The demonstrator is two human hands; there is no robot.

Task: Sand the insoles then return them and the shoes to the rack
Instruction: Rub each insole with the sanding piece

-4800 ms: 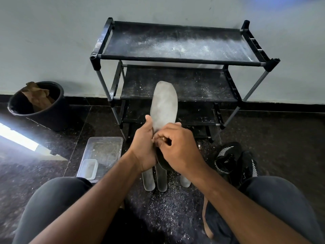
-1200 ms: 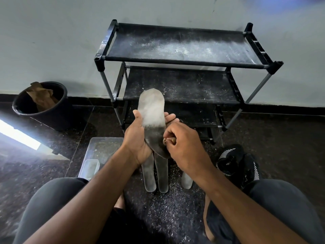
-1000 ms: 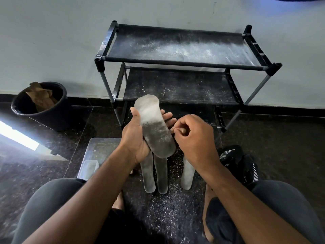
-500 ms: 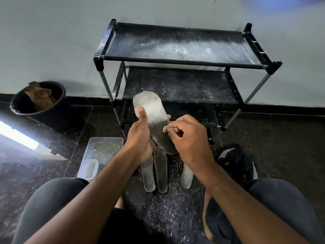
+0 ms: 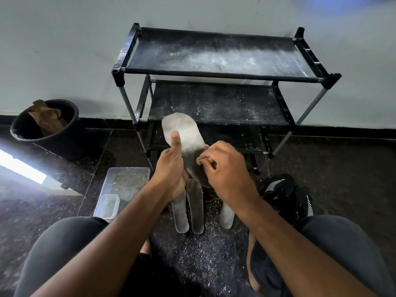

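- The left hand (image 5: 171,170) gripped an insole (image 5: 188,144) at mid-frame, thumb laid up its pale face, fingers curled behind it.
- The insole stood tilted, toe end up and leaning left, its lower part darker than the upper.
- The right hand (image 5: 222,170) pinched a small tan scrap (image 5: 200,160) (sandpaper, by the look of it) against the insole's right edge, fingers curled tight.
- Three more insoles (image 5: 195,206) lay on the floor (image 5: 353,168) just below the hands, two side by side and one apart to the right.
- Black shoes (image 5: 287,196) sat at right of centre, beside the person's knee.
- The rack (image 5: 214,56) stood against the wall in the upper middle, its shelves dusty.
- A clear tray (image 5: 126,185) lay left of the hands; a black bin (image 5: 49,127) with brown paper stood at far left.
- Pale dust speckled the floor between the legs.
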